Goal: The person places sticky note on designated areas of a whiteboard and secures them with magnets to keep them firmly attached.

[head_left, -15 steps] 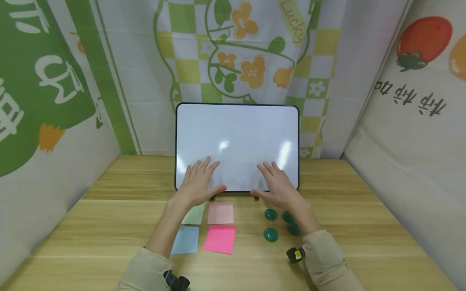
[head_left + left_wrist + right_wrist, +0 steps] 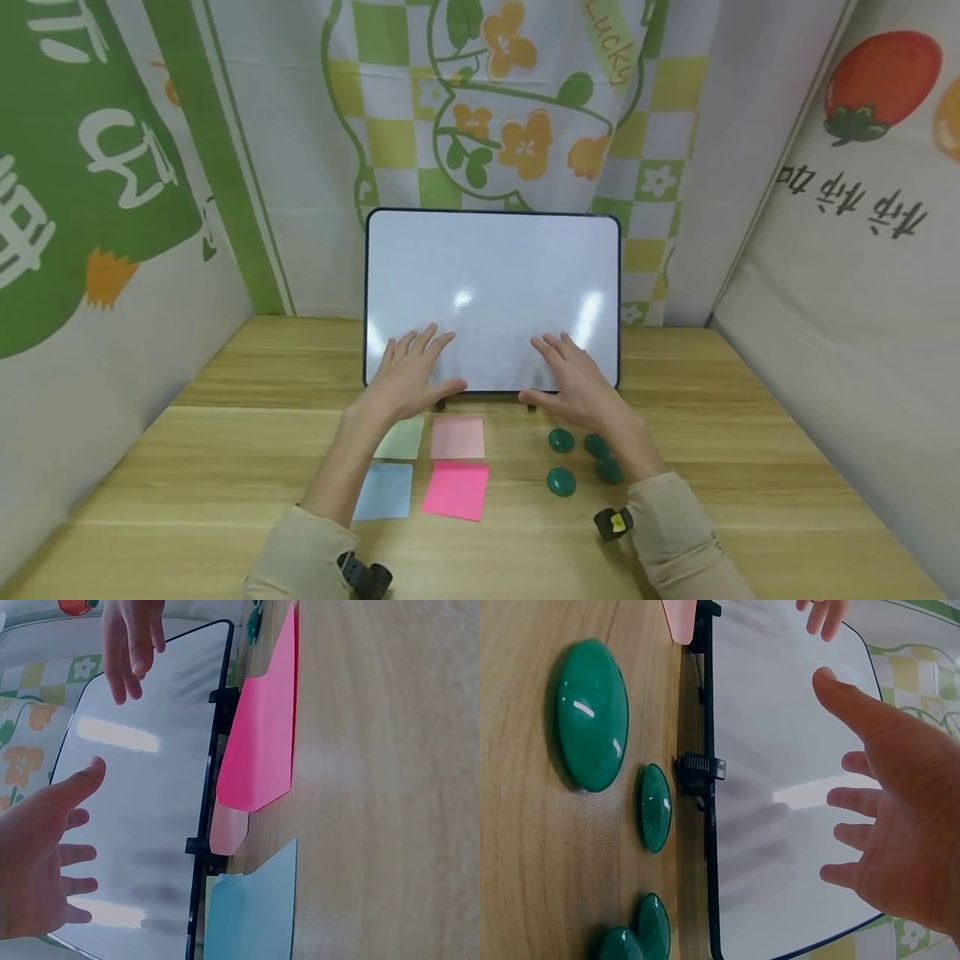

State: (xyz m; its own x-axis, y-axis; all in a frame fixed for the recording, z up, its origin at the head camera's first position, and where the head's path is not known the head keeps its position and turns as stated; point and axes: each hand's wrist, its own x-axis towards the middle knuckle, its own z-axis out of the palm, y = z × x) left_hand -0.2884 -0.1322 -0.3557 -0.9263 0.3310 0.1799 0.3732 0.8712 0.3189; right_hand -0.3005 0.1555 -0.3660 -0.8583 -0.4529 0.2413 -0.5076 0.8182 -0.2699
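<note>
A whiteboard (image 2: 495,283) with a thin black frame stands upright on black clip feet (image 2: 700,771). My left hand (image 2: 408,379) is held before its lower left part, fingers spread and thumb pointing inward. The right hand (image 2: 581,383) mirrors it at the lower right, also with spread fingers. Both palms are bare in the wrist views. Below the left hand lie a light green sticky note (image 2: 401,440), a pale pink one (image 2: 458,438), a blue one (image 2: 384,492) and a hot pink one (image 2: 456,492). Several glossy green domed discs (image 2: 561,482) lie below the right hand.
The wooden table (image 2: 750,467) stretches out on both sides of the board. A patterned curtain (image 2: 517,100) hangs behind it, with printed cloth walls left and right (image 2: 847,275). Each sleeve has a small black device (image 2: 365,577) at the cuff.
The head view has shifted very slightly. Both hands keep the same spread pose before the board, and the notes and green discs lie as before.
</note>
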